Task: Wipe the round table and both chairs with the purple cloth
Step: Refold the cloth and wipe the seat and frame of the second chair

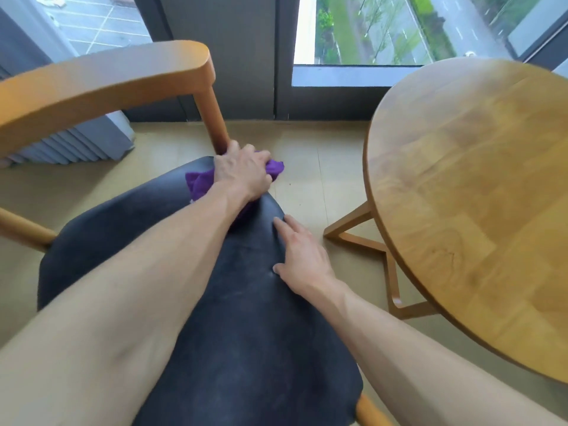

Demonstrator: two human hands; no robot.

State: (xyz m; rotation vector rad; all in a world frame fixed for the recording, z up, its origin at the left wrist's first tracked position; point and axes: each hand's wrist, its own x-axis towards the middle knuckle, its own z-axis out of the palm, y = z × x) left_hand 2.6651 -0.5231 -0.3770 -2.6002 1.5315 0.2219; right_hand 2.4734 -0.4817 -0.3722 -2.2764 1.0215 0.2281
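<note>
My left grip [242, 172] is bunched around the purple cloth [201, 182], pressing it onto the far corner of the chair's dark seat [172, 272] right at the base of the wooden upright [215, 112], while my right grip [299, 253] lies flat and empty on the seat's right edge, I judge to steady the chair. The upright blocks travel ahead. Open seat lies toward me and to the left, and bare floor [310, 167] separates the seat from the round desk [479, 192] on the right.

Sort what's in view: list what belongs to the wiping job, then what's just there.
Job:
purple cloth, gripped by the left hand
chair, its black seat steadied by the right hand
round table

Just there:
window
grey curtain
floor
</note>
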